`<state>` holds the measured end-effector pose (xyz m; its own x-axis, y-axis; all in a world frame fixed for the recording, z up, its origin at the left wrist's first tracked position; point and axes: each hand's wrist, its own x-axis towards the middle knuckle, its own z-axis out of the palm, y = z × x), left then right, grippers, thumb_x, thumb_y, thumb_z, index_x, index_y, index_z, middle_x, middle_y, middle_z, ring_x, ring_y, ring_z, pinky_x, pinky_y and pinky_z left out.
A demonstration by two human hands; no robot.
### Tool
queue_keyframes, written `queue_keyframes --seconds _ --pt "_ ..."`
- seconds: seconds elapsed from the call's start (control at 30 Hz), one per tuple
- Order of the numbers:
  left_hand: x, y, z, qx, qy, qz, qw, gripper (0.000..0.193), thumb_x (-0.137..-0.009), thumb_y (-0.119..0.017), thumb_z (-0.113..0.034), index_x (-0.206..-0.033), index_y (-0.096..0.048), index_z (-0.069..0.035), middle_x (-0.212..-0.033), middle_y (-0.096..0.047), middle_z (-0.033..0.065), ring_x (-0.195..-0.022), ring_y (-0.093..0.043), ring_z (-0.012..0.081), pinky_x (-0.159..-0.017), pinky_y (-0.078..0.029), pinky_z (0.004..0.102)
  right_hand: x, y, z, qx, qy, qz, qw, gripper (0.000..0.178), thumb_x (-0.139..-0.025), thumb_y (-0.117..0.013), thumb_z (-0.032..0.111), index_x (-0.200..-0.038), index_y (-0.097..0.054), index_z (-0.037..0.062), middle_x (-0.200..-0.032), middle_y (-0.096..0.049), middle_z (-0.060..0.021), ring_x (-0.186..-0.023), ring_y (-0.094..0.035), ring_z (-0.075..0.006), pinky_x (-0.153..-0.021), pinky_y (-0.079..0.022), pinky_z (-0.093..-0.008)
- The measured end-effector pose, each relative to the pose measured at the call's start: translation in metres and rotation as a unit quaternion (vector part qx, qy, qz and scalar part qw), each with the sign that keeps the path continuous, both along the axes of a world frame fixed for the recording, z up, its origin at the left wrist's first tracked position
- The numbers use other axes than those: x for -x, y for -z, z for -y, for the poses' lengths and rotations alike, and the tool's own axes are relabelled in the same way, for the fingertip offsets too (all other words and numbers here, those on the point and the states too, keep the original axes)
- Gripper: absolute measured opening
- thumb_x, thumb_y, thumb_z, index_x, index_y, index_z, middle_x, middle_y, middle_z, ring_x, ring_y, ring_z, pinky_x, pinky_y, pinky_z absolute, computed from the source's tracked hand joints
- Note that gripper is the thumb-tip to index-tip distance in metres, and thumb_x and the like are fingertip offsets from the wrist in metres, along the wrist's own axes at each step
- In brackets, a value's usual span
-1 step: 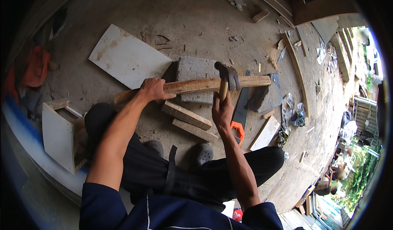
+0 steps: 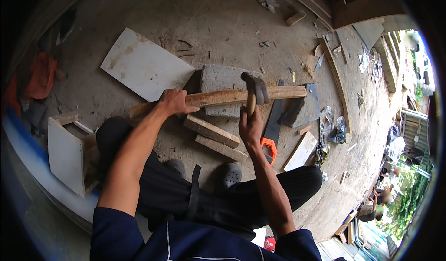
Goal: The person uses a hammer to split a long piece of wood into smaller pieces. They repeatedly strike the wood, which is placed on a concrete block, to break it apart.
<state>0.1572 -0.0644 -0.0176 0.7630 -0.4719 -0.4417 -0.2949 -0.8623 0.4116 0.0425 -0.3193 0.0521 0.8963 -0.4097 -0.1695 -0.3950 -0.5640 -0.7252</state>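
My left hand (image 2: 173,102) grips a rough wooden batten (image 2: 223,97) near its left end. The batten lies across a grey concrete block (image 2: 222,77) and reaches right over a dark-faced block (image 2: 303,106). In my right hand (image 2: 251,127) is a claw hammer (image 2: 251,104), held by its wooden handle. The hammer's dark head is over the batten, right of its middle; whether it touches the wood I cannot tell. Below the batten, two short wood pieces (image 2: 213,132) lie side by side on the ground. A handsaw (image 2: 274,120) with an orange handle lies right of my right hand.
A white board (image 2: 144,68) lies beyond my left hand. To the left stands a small white box-like cabinet (image 2: 66,154). A smaller white panel (image 2: 301,150) and crumpled plastic (image 2: 340,130) are on the right. A long wooden strip (image 2: 338,82) lies farther right. Other people appear at the far right.
The hammer and my right hand have shifted slightly left, with the hammer head a little lower in the picture. My left hand and the batten look still.
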Motion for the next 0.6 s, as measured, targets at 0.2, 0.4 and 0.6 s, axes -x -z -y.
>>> queue_keyframes --seconds 0.2,0.4,0.6 --pt "0.006 0.003 -0.001 0.005 -0.022 0.012 1.0 0.07 -0.066 -0.073 -0.068 -0.083 -0.067 0.0 -0.082 -0.068 0.0282 -0.085 -0.068 0.0432 -0.079 -0.054 0.0478 -0.011 0.004 0.002 -0.002 -0.025 0.002 1.0 0.022 -0.092 -0.059 0.02 -0.101 -0.054 0.0002 -0.078 -0.062 -0.0292 -0.076 -0.063 -0.0482 -0.065 -0.047 -0.0514" --pt "0.003 0.008 -0.001 -0.002 0.004 0.064 0.998 0.072 -0.066 -0.073 -0.068 -0.084 -0.067 0.001 -0.085 -0.068 0.028 -0.086 -0.068 0.0424 -0.08 -0.054 0.0478 -0.005 -0.008 -0.006 0.012 0.004 -0.011 1.0 0.024 -0.093 -0.06 0.023 -0.099 -0.053 0.0004 -0.079 -0.062 -0.0308 -0.078 -0.062 -0.0491 -0.064 -0.047 -0.0508" --pt "-0.002 0.008 -0.004 -0.006 -0.019 0.045 0.999 0.077 -0.064 -0.074 -0.069 -0.088 -0.068 0.003 -0.086 -0.068 0.0269 -0.088 -0.069 0.0402 -0.082 -0.054 0.0458 -0.018 -0.022 0.004 -0.004 0.014 -0.008 1.0 0.026 -0.094 -0.059 0.024 -0.097 -0.053 -0.0007 -0.075 -0.061 -0.0281 -0.073 -0.062 -0.0487 -0.061 -0.048 -0.0486"
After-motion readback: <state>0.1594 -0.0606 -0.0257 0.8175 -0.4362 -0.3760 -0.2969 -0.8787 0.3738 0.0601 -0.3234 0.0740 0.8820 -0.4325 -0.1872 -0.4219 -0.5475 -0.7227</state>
